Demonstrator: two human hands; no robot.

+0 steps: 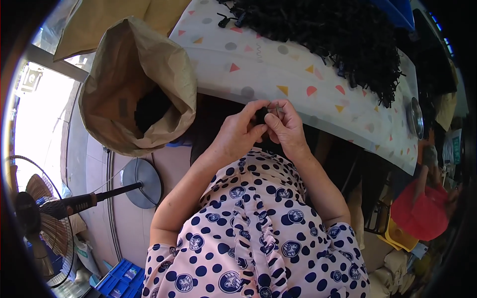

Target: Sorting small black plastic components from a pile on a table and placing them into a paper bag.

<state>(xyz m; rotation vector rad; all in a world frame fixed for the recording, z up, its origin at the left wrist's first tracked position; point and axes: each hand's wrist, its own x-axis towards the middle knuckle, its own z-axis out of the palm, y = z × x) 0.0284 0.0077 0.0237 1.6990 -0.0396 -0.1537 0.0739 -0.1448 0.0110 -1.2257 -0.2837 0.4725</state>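
Observation:
My left hand (pixel 237 130) and my right hand (pixel 288 130) meet in front of my chest, just off the near edge of the table. Between the fingertips of my left hand is a small black part (pixel 261 115), mostly covered by fingers. My right thumb and fingers pinch close against it, with a thin, pale sliver showing between them; its kind is too small to make out. On the far side of the table (pixel 208 67) lies a big heap of small black parts (pixel 318 30). Left of my hands stands an open brown paper sack (pixel 171 74) with black contents (pixel 151 109) inside.
A round metal dish (pixel 416 118) sits at the table's right edge. A blue bin (pixel 397 12) stands behind the heap. On the left are a standing fan (pixel 37 211) and a blue crate (pixel 121 280). Someone in red (pixel 421 208) is at the right.

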